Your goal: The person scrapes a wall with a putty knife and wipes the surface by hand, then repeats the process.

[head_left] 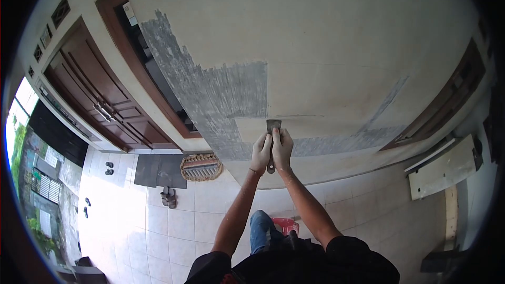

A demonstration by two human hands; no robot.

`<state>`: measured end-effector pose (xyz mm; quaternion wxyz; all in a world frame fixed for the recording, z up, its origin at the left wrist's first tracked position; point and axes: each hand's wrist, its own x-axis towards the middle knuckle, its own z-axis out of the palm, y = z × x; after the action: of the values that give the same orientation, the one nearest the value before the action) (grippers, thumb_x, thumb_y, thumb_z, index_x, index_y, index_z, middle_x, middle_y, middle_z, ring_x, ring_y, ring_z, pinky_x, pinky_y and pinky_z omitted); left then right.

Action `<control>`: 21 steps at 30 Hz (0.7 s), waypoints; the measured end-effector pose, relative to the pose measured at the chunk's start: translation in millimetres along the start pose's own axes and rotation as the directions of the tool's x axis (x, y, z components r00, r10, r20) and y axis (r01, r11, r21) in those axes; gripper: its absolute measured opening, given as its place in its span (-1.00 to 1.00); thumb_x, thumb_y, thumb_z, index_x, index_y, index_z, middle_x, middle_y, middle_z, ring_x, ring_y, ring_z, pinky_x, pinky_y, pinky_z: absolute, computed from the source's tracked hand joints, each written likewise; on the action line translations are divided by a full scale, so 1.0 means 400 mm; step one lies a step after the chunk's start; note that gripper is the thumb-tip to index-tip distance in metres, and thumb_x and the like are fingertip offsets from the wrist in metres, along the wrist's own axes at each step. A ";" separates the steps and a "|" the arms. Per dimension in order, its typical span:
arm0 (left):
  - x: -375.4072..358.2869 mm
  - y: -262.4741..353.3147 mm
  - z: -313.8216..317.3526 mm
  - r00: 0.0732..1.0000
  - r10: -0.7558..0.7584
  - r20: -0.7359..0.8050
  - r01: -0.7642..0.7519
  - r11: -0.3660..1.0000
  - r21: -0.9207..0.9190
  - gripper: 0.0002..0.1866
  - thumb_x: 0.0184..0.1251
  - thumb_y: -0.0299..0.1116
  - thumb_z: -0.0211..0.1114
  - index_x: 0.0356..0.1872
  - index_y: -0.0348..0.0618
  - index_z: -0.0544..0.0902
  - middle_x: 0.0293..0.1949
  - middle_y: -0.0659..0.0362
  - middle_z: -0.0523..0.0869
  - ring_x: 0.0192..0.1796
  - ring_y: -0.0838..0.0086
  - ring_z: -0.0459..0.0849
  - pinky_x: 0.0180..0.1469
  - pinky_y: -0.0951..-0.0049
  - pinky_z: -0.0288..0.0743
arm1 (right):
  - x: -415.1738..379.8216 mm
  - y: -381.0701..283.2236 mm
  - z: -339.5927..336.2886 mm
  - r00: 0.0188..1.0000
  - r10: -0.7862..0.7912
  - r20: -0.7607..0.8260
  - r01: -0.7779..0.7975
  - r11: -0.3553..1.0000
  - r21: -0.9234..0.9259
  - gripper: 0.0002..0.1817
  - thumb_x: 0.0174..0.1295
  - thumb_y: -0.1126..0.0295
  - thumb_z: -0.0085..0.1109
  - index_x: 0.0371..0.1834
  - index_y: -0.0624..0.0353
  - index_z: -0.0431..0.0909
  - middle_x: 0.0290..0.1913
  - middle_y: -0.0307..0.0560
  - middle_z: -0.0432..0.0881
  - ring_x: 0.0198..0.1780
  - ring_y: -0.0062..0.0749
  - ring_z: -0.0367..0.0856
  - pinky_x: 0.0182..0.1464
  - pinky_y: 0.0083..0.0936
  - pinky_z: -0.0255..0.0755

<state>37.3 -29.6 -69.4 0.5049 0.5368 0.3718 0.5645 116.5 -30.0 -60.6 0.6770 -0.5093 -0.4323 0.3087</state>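
Both my hands grip one scraper (273, 126) with a dark flat blade, pressed against a cream painted wall (326, 47). My left hand (261, 152) and my right hand (282, 149) wrap the handle side by side, just below the blade. The blade edge sits at the border between intact paint and a bare grey scraped patch (221, 94) that runs up and to the left. A narrower grey scraped band (357, 139) stretches to the right of my hands.
Brown wooden double doors (100, 100) stand to the left, with a doormat (201, 166) and sandals (168, 198) on the white tiled floor. A red stool (285, 225) is under me. A white board (444, 168) leans at the right by another brown door frame (447, 100).
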 end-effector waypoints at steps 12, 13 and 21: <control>-0.014 0.057 0.045 1.000 -0.002 0.009 0.002 1.000 -0.025 -0.66 0.58 -0.34 -0.02 0.21 -0.31 0.48 -0.13 0.19 0.65 -0.08 0.55 0.56 0.01 0.53 0.44 | 0.028 0.000 -0.010 1.000 0.023 0.013 -0.024 0.989 0.146 -0.71 0.46 0.30 0.10 -0.45 0.16 0.41 -0.50 -0.39 0.41 -0.41 -0.78 0.32 -0.40 -0.67 0.27; -0.019 0.058 0.044 1.000 -0.003 0.018 0.003 0.999 -0.041 -0.65 0.59 -0.35 -0.03 0.24 -0.30 0.46 -0.10 0.18 0.64 -0.05 0.54 0.56 0.04 0.52 0.44 | 0.030 -0.001 -0.010 1.000 0.021 0.015 -0.023 0.990 0.139 -0.71 0.46 0.30 0.09 -0.45 0.16 0.41 -0.50 -0.39 0.42 -0.42 -0.78 0.32 -0.40 -0.67 0.27; 0.003 0.047 0.023 0.999 0.028 0.032 -0.028 1.000 -0.008 -0.65 0.58 -0.37 -0.04 0.26 -0.29 0.42 -0.03 0.22 0.59 0.00 0.57 0.50 0.09 0.54 0.39 | 0.034 -0.043 0.019 1.000 0.003 -0.029 0.002 0.989 0.150 -0.68 0.45 0.30 0.08 -0.47 0.22 0.41 -0.52 -0.33 0.43 -0.44 -0.73 0.33 -0.43 -0.62 0.27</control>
<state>43.3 -33.6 -49.6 0.5049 0.5489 0.3540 0.5643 115.3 -20.1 -39.7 0.7195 -0.4615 -0.3979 0.3331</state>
